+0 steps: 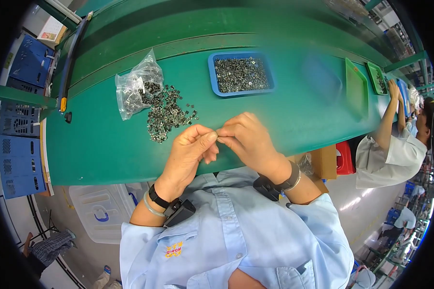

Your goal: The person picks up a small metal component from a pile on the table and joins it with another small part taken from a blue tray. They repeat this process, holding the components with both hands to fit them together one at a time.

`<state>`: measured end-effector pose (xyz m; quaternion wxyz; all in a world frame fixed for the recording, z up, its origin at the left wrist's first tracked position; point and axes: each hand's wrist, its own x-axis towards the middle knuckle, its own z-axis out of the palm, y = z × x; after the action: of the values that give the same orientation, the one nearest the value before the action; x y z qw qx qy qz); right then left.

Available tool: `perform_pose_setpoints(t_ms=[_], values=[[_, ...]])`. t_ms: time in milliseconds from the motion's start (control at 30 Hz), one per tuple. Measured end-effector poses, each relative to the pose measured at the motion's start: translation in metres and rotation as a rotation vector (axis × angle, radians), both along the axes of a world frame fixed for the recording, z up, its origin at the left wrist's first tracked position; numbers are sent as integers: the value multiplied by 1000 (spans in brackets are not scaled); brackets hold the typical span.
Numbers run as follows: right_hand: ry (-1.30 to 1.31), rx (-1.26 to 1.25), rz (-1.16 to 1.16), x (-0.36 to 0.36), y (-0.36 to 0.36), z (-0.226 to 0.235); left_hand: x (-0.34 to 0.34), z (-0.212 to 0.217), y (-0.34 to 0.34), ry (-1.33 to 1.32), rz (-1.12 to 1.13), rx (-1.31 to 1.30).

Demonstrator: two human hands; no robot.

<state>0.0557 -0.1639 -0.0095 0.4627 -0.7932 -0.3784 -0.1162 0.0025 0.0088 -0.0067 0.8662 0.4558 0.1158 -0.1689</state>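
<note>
My left hand [194, 147] and my right hand [248, 139] meet over the near edge of the green bench, thumbs and fingertips pinched together. Whatever is between the fingertips is too small to make out. Just beyond my left hand spreads a loose pile of small black and silver parts [166, 118]. It spills from a clear plastic bag [130, 94] lying on its side. A blue tray [272, 86] beyond my right hand is filled with similar small parts [241, 74].
An empty-looking green tray [356, 89] lies at the right, with a smaller green tray [376, 79] past it. A co-worker [392, 149] sits at the bench's right end. Below the bench stand a clear lidded box [99, 212] and a cardboard box [324, 163]. Blue crates [22, 166] line the left.
</note>
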Motion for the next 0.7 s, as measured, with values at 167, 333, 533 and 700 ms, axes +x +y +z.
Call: perform_pose_setpoints(t_ms=[167,333,533,700], values=[[-27,5,8,0,1,5,-2,15,2,-50,10,92],[74,194,62,-4,4,3,-7,7,4,-63,-27,-222],[105,155,105,-5,4,6,-7,1,5,-81,-44,-349],[93,161,123,-4,6,3,-6,1,5,-69,-46,-320]])
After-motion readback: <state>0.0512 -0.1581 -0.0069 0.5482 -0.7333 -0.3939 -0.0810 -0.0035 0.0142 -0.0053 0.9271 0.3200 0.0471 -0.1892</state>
